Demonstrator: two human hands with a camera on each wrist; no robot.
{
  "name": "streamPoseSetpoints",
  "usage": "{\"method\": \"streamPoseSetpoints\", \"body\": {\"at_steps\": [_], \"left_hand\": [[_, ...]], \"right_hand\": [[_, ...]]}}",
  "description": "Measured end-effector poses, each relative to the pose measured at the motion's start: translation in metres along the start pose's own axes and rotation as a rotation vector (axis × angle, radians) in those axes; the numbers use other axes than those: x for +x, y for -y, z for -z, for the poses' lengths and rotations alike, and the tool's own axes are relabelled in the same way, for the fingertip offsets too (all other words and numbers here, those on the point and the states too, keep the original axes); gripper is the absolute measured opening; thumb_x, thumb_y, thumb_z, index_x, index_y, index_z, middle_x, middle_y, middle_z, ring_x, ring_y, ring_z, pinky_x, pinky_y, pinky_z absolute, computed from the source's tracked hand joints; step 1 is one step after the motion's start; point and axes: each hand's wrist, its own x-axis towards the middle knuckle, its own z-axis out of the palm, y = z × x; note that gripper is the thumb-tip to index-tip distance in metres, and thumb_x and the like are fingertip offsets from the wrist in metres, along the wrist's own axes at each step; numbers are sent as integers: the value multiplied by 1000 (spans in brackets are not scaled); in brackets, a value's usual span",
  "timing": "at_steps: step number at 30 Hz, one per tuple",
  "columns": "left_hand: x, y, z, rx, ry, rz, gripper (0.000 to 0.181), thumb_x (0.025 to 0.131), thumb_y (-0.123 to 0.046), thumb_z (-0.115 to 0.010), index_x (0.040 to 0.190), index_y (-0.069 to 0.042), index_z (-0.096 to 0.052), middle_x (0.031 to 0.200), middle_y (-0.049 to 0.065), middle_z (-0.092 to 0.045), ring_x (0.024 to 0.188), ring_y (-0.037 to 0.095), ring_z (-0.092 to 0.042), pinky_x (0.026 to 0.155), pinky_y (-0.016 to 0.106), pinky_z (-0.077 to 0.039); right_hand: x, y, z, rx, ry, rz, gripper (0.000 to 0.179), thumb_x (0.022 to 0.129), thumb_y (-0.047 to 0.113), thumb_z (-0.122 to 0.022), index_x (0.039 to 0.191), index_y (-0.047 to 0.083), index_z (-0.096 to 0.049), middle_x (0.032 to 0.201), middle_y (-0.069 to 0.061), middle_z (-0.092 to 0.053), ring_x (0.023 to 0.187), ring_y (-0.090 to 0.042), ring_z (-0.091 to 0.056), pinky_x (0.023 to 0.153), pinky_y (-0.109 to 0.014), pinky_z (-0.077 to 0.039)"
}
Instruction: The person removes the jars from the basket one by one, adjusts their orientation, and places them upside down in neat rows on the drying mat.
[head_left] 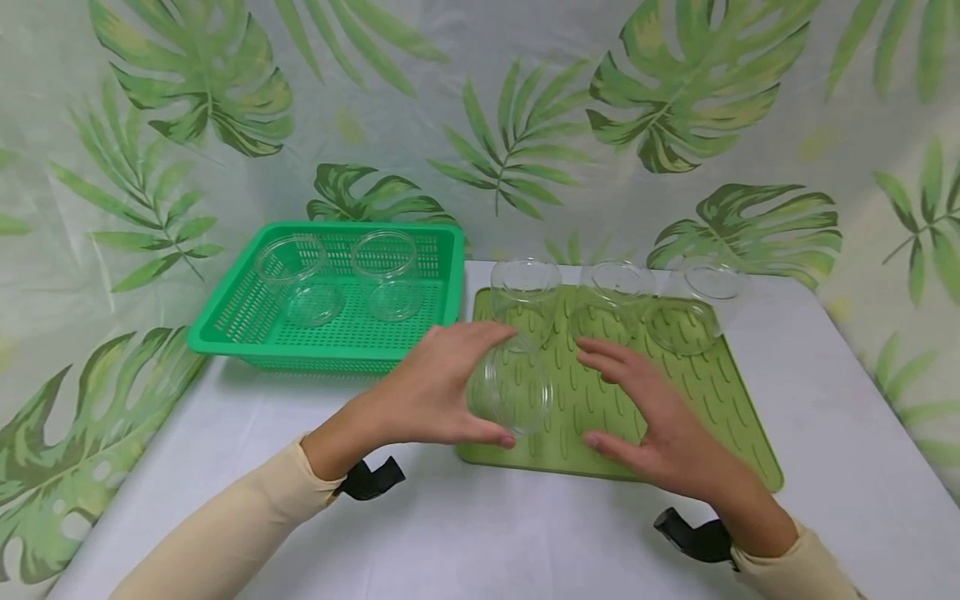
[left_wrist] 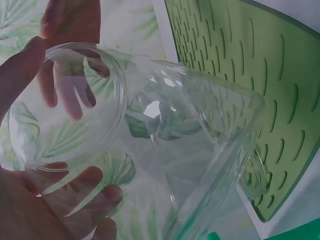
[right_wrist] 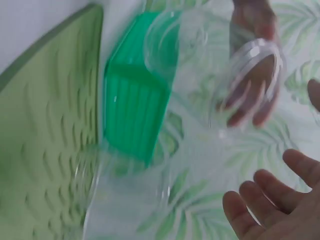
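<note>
My left hand (head_left: 427,387) grips a clear jar (head_left: 517,392) near its wide rim, over the near left part of a green ribbed mat (head_left: 675,433). In the left wrist view the jar (left_wrist: 175,125) lies tilted on its side, its rim between thumb and fingers. My right hand (head_left: 652,417) is spread to the right of the jar, apart from it and holding nothing. The right wrist view shows its fingers (right_wrist: 270,195) loosely extended. Behind the hands, three more clear jars stand along the mat's far side: a left one (head_left: 525,287), a middle one (head_left: 611,292) and a right one (head_left: 690,312).
A green slotted plastic basket (head_left: 454,287) stands at the back left, next to the mat. Two clear jars, a left one (head_left: 292,271) and a right one (head_left: 385,267), stand in it. White cloth (head_left: 480,533) covers the table; a leaf-patterned curtain (head_left: 525,108) hangs behind.
</note>
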Motion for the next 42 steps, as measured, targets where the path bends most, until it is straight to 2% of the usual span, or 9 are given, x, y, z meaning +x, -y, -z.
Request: {"method": "streamPoseSetpoints", "body": {"at_steps": [4, 8, 13, 19, 23, 27, 32, 37, 42], "left_hand": [[2, -1, -1, 14, -1, -22, 105, 64, -62, -85, 147, -12, -45, 147, 1, -54, 137, 21, -50, 104, 49, -43], [3, -1, 1, 28, 9, -18, 107, 64, -63, -85, 148, -11, -44, 145, 1, -56, 135, 22, -52, 102, 46, -44], [4, -2, 1, 3, 26, -9, 106, 62, -60, -88, 144, -9, -46, 141, 2, -59, 131, 21, -55, 102, 45, -43], [4, -2, 0, 8, 47, -30, 106, 62, -61, -87, 144, -9, -46, 143, 1, -57, 134, 20, -53, 103, 43, -43], [4, -1, 0, 12, 38, -41, 106, 61, -62, -87, 144, -10, -46, 142, 0, -58, 134, 20, -53, 102, 43, -43], [4, 0, -1, 13, 36, -52, 106, 60, -62, -88, 144, -11, -46, 142, 0, -58, 134, 19, -53, 101, 41, -44], [4, -1, 1, 17, 24, -66, 104, 63, -62, -86, 145, -15, -45, 142, -4, -57, 134, 13, -52, 102, 41, -44], [2, -2, 0, 6, 17, -81, 100, 65, -62, -84, 146, -18, -44, 142, -7, -57, 133, 9, -52, 107, 43, -44], [0, -2, 1, 6, 17, -98, 98, 66, -62, -84, 146, -20, -45, 143, -8, -56, 135, 8, -50, 107, 43, -44]], "right_hand": [[13, 4, -15, 111, -8, 79, 86, 79, 27, -84, 149, 6, -40, 156, -15, -37, 144, -16, -36, 104, -26, -44], [22, 7, -23, 173, 13, 95, 85, 84, 41, -78, 149, 4, -38, 158, -12, -33, 144, -17, -35, 104, -30, -46], [30, 12, -28, 200, 38, 88, 86, 82, 35, -82, 149, 5, -38, 158, -13, -33, 144, -17, -35, 104, -33, -47], [36, 14, -34, 73, -9, 102, 84, 79, 35, -83, 147, 6, -42, 153, -17, -39, 141, -29, -37, 108, -49, -40], [38, 12, -37, 31, 11, 83, 90, 74, 32, -87, 148, 7, -42, 155, -16, -37, 140, -33, -37, 107, -60, -38], [39, 11, -38, 58, 36, 68, 96, 71, 28, -90, 149, 6, -38, 155, -14, -36, 141, -30, -38, 107, -55, -43], [42, 12, -37, 82, 3, 91, 103, 66, 23, -92, 150, 5, -36, 149, -14, -40, 132, -25, -45, 96, -39, -53], [43, 14, -34, 53, 15, 84, 107, 64, 23, -92, 154, 13, -35, 146, -12, -41, 130, -23, -46, 98, -45, -50], [42, 16, -33, 51, 20, 79, 103, 63, 26, -91, 152, 16, -39, 145, -10, -41, 130, -22, -45, 98, -47, -49]]}}
